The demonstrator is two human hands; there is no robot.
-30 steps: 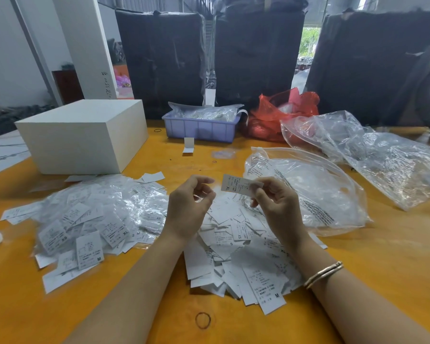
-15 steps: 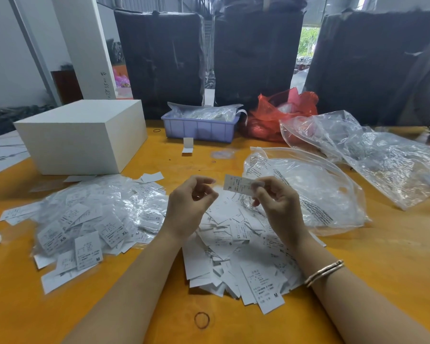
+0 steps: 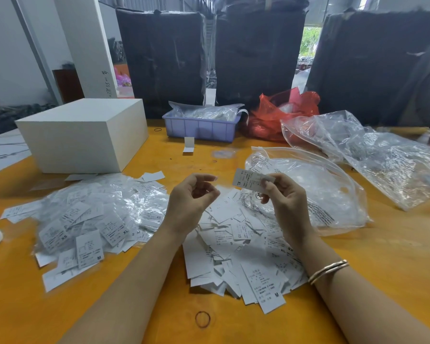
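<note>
An orange table [image 3: 382, 269] fills the lower two thirds of the frame. Three tall dark wrapped bales [image 3: 164, 60] stand behind it along the top. A plain white box [image 3: 85, 135] sits at middle left. Crumpled clear plastic bags [image 3: 387, 165] spread across the right side, and a clear zip bag [image 3: 333, 202] lies just right of centre. A heap of white size labels in clear sleeves [image 3: 92, 219] lies at lower left; a heap of loose white labels [image 3: 233, 259] lies at lower centre, touching the zip bag. At upper centre are a red plastic bag [image 3: 283, 112] and, to its left, a pale blue tray [image 3: 199, 129] with bagged items inside.

Two bare forearms reach in from the bottom edge. The left hand [image 3: 189, 204] hovers over the loose heap, fingers loosely curled, nothing visible in it. The right hand [image 3: 288, 197], a bangle [image 3: 328, 270] on its wrist, pinches one white label marked XL [image 3: 248, 178] at centre frame, held in the air above the loose heap. A rubber band [image 3: 202, 319] lies at bottom centre.
</note>
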